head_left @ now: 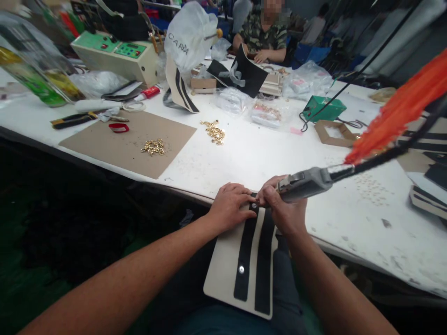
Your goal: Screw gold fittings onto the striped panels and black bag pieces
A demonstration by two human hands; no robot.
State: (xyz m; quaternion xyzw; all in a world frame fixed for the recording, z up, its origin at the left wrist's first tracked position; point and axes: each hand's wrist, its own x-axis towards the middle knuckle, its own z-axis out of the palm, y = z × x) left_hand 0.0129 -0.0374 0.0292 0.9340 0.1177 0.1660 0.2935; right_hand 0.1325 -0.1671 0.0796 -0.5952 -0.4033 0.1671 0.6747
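Note:
A cream panel with two black stripes (218, 268) hangs over the table's front edge towards my lap. My left hand (232, 207) presses on its upper end, thumb and fingers on either side of a small metal fitting (254, 205). Another round silver stud (241, 269) sits lower on the left stripe. In my right hand (284, 204) is a grey power screwdriver (305, 184), held nearly level with its tip at the upper fitting. An orange coiled hose and a black cable run from its rear to the upper right.
Gold chain pieces (153, 147) lie on a brown board (129, 160), with more gold parts (214, 132) beside it. Pliers (75, 120), a green box (323, 109) and a control unit (115, 58) stand farther back. A person (263, 35) sits opposite.

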